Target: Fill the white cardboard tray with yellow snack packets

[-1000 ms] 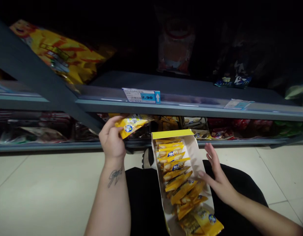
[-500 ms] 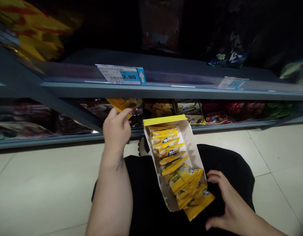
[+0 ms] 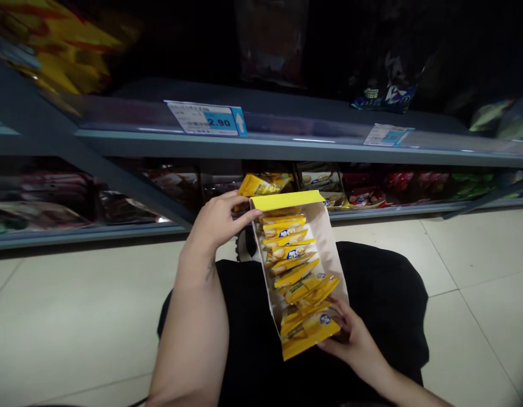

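A long open cardboard box (image 3: 328, 249) with a yellow end flap lies tilted over my lap, filled with a row of several yellow snack packets (image 3: 292, 254). My right hand (image 3: 350, 338) grips the box's near end from below, fingers curled around it. My left hand (image 3: 219, 222) reaches toward the box's far left corner with its fingers stretched out and the thumb on the rim. One more yellow packet (image 3: 256, 185) lies at the front of the low shelf, just past those fingertips.
A grey shelf edge (image 3: 286, 148) carries a 2.90 price tag (image 3: 207, 118) and a second label (image 3: 386, 135). Red, green and yellow snack packs fill the low shelf (image 3: 380, 189). Big bags stand on the dark upper shelf. Pale floor tiles (image 3: 74, 305) surround my black-clad legs.
My left hand pushed the yellow packet into the low shelf and drew back to the box's far corner. My right hand slid down and took hold of the box's near end.
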Tool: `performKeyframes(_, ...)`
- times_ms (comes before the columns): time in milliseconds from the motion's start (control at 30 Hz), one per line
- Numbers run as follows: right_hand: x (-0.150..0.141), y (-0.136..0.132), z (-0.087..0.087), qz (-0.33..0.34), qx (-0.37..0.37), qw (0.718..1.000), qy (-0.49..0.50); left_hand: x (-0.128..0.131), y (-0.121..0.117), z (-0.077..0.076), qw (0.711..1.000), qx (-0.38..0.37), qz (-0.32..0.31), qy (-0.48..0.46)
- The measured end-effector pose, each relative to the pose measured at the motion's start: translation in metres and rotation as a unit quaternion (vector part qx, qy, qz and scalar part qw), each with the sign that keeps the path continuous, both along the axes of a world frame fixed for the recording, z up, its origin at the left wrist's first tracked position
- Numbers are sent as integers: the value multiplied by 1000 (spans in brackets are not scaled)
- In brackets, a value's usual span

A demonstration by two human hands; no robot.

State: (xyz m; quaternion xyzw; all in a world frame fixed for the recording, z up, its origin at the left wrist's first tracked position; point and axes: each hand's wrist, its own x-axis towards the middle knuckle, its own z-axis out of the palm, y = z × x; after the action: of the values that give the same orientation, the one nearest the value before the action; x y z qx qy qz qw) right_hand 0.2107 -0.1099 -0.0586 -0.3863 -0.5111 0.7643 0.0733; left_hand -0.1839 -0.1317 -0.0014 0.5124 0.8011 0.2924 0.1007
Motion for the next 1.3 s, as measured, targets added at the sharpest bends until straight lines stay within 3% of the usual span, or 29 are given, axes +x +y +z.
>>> performKeyframes(133, -7, 14, 15, 3, -82, 996, -18, 2, 3, 0, 1000, -10, 7, 28)
performKeyframes(300, -22, 36, 30, -2, -105, 993, 49, 6, 9, -3, 994, -30, 70, 83)
performKeyframes(700, -45, 39, 26, 102, -128, 983, 77, 6, 12, -7, 994, -23, 79, 75)
performKeyframes(867, -52, 52, 32, -3, -232, 972, 19, 6, 11, -7, 993, -37, 87, 76)
performKeyframes(967, -53, 55, 33, 23, -267, 963, 21, 6, 11, -6, 992, -43, 92, 76)
performKeyframes(1033, -53, 58, 32, 53, -268, 962, 22, 6, 11, -6, 992, -46, 92, 73)
performKeyframes(1200, -67, 80, 28, 22, -178, 984, -22, 6, 11, -7, 992, -44, 92, 72)
performKeyframes(1300, -82, 91, 32, 100, -184, 978, 19, 6, 12, -8, 992, -40, 95, 75)
